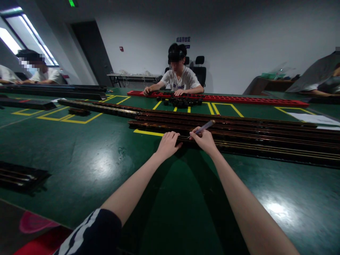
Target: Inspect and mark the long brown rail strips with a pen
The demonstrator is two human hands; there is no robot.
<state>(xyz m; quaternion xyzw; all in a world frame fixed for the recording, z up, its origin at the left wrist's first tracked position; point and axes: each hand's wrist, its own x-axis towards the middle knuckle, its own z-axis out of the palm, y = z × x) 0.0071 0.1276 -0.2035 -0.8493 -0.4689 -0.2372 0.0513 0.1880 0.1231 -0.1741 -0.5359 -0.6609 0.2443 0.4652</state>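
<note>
My left hand (168, 143) rests on the near edge of a stack of long dark rails (265, 136) on the green table (79, 159), fingers curled over the rail's end. My right hand (204, 139) is beside it, closed around a thin clear-handled tool like a small screwdriver (205, 126), whose tip points down at the nearest rail. Both hands sit close together at the left end of the stack.
Across the table a person in a white shirt (178, 78) has both hands on a long red rail (225, 98), with small dark parts (183, 102) piled near. More dark rails (53, 90) lie far left, a short black piece (18, 176) near left. Other people sit at both sides.
</note>
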